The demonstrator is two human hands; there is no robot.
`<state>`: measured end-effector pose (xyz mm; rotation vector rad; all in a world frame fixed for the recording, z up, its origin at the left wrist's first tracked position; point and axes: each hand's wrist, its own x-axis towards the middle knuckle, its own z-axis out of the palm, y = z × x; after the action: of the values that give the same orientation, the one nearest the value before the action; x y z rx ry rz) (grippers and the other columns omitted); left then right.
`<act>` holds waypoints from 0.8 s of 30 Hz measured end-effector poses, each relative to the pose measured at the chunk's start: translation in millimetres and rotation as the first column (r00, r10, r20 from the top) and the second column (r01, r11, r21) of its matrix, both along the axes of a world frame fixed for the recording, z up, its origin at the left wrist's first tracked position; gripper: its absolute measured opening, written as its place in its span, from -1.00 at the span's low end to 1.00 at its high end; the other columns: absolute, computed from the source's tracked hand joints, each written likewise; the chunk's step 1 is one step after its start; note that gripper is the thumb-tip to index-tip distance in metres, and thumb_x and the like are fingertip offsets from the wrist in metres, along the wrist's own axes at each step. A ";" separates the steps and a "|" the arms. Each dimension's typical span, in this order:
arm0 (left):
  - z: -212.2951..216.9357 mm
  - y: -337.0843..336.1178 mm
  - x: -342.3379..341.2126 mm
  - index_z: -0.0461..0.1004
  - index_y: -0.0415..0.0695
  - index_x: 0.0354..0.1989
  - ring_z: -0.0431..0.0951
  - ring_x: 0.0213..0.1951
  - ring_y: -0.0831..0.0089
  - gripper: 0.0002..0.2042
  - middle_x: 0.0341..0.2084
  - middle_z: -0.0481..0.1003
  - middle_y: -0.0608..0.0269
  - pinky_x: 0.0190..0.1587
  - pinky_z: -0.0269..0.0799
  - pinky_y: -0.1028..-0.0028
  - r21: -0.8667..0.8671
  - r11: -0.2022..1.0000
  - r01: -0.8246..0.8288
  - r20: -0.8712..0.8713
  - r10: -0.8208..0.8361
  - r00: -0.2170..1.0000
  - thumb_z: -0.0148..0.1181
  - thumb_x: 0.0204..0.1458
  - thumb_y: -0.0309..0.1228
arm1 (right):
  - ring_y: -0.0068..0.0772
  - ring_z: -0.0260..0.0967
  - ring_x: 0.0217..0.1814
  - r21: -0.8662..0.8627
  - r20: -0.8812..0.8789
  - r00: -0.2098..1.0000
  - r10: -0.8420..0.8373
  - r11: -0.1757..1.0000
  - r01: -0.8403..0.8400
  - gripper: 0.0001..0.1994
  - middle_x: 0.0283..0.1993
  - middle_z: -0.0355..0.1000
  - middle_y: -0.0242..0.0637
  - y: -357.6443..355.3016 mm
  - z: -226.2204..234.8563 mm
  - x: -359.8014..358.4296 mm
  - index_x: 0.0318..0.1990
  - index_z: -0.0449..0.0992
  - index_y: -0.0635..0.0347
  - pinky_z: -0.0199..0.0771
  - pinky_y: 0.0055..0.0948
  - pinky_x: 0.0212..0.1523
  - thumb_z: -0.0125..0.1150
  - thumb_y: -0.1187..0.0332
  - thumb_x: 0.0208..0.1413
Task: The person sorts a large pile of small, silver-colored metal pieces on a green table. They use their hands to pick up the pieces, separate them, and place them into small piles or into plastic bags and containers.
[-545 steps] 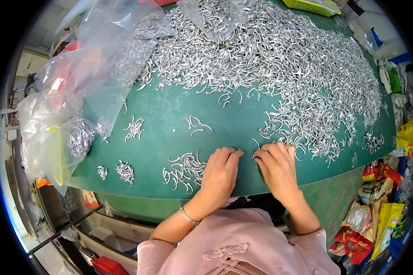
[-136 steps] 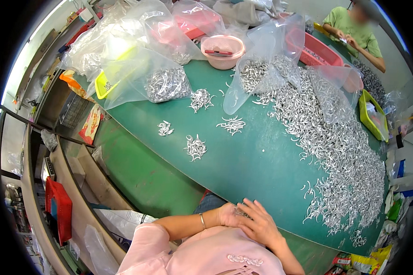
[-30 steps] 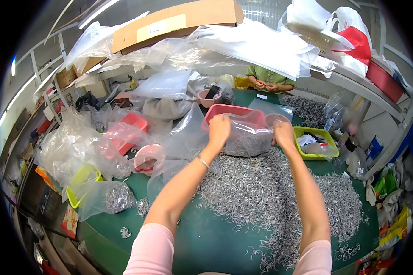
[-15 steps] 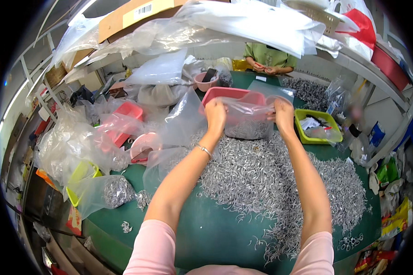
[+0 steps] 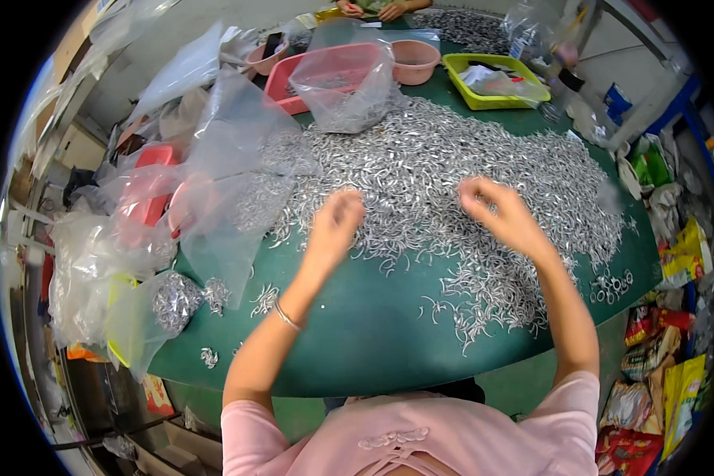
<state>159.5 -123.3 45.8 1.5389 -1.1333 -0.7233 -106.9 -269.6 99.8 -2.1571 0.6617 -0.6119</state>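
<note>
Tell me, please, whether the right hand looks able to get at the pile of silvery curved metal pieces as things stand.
Probably yes: the right hand seems to be over the pile of curved metal pieces, with nothing visible blocking it.

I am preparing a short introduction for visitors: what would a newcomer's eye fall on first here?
Most likely the broad heap of small curved silvery pieces, spread across the green table. Next, the left hand and right hand, apart, seen against it. Beyond the heap, a pink tray and a yellow-green tray.
</note>
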 end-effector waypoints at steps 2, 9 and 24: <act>-19.1 19.8 -32.4 0.44 -0.22 0.05 0.55 -0.13 0.36 -0.73 -0.14 0.52 0.16 -0.04 0.45 0.44 0.083 0.985 0.151 0.156 -0.162 0.974 0.14 0.19 -0.47 | -0.08 0.40 0.07 -0.131 -0.139 0.990 -0.020 0.991 0.001 -0.72 -0.08 0.49 -0.13 32.0 -10.4 -46.7 -0.06 0.51 0.28 0.36 -0.26 0.09 0.28 0.34 0.12; -41.4 39.2 -134.3 0.40 -0.15 0.14 0.16 0.36 -0.01 -0.61 0.28 0.26 0.04 0.37 0.06 0.02 0.046 0.866 0.498 0.497 -0.452 0.741 0.21 0.13 -0.38 | 0.12 0.02 0.42 -0.444 -0.298 0.807 -0.509 0.823 0.355 -0.40 0.37 0.14 -0.04 108.4 -83.9 -135.0 0.20 0.39 0.18 -0.02 0.06 0.35 0.38 0.17 0.00; -46.2 91.1 -129.3 0.38 -0.23 0.13 0.18 0.35 -0.05 -0.61 0.28 0.24 -0.07 0.34 0.07 -0.08 0.069 0.973 0.220 0.579 -0.219 0.786 0.04 0.08 -0.68 | 0.34 -0.15 0.47 -0.329 -0.200 0.885 -0.420 0.880 0.343 -0.32 0.45 -0.03 0.08 173.6 -111.4 -41.9 0.26 0.31 0.23 -0.08 0.26 0.36 0.38 0.16 -0.02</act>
<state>30.2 -32.2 -0.3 1.6980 -1.7966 -0.3922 -148.8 -96.0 -11.7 -2.4195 1.2397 -0.6606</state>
